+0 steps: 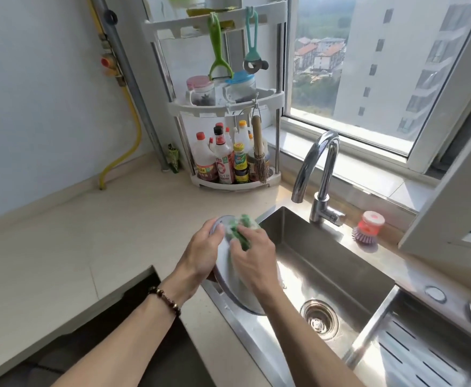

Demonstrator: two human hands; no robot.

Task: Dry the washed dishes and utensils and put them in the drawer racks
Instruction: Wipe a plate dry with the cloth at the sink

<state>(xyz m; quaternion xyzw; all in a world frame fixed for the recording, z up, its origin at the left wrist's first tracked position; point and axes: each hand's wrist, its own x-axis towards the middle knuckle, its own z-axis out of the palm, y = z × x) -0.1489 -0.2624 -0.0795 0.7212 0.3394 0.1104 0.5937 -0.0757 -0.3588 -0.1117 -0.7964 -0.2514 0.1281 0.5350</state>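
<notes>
A round steel plate [224,272] stands tilted on its edge over the left rim of the sink [326,263]. My left hand [201,255] grips the plate's upper left edge, thumb on its face. My right hand [254,258] holds a green and white cloth [242,229] bunched against the plate's face, fingers curled over it. The lower part of the plate shows between my two wrists.
A chrome tap [316,174] arches over the sink, with a pink dish brush [368,227] beside it. A corner rack [228,152] of bottles stands at the back. An open drawer gap [111,317] lies at lower left, a slotted steel tray [429,356] at lower right.
</notes>
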